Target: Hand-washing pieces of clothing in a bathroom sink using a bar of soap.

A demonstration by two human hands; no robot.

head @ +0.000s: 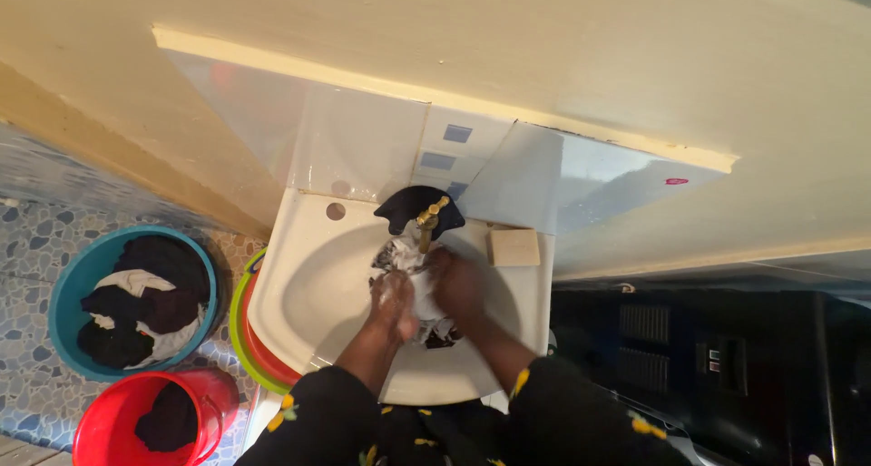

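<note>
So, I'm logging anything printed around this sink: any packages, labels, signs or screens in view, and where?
No packages, signs or screens show.
Sticker: small pink oval on the pale wall panel, right of the sink.
Blue squares: printed on the white tiles behind the brass tap.
Both hands rub a cloth in the sink.

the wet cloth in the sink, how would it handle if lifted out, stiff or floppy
Probably floppy: the cloth is bunched and crumpled between the left hand and right hand. Likely heavy for its size and dripping, since it sits under the brass tap. Possibly slippery; whitish lather seems to coat the left hand.
</note>
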